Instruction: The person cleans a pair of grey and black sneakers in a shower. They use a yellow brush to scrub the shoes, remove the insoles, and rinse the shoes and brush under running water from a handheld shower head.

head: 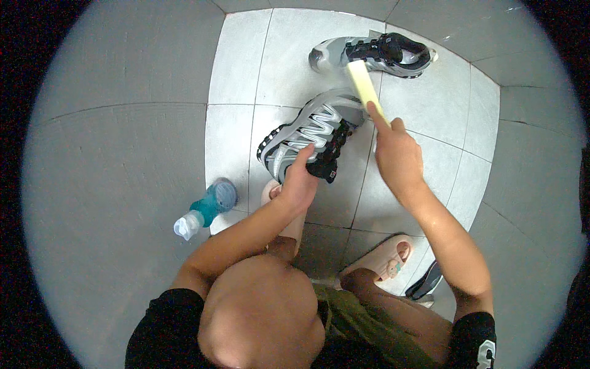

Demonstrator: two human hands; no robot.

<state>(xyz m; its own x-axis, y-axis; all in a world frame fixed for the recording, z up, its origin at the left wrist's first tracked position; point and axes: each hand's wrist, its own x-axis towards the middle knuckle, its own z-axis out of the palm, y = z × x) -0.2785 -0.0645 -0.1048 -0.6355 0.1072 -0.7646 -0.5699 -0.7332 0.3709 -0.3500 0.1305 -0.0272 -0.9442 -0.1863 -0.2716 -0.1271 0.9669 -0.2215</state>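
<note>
My left hand (300,182) grips the collar end of a grey, silver and black sneaker (309,131), which is tilted on its side with its toe towards the upper right. In my right hand (398,152) is a pale yellow, flat-handled tool, probably a brush (364,85); its working end is blurred and hard to make out. The tool lies just above and beside the sneaker's toe, and whether the two touch cannot be told. A second, similar sneaker (364,53) lies on the tiles beyond, partly behind the tool's far end.
A clear bottle with blue-green liquid (209,203) and a white cap is at the left. Pink slippers (382,258) are on my feet. A dark insole or shoe sole (425,281) lies at the lower right. Grey walls (120,161) enclose the tiled floor (230,138).
</note>
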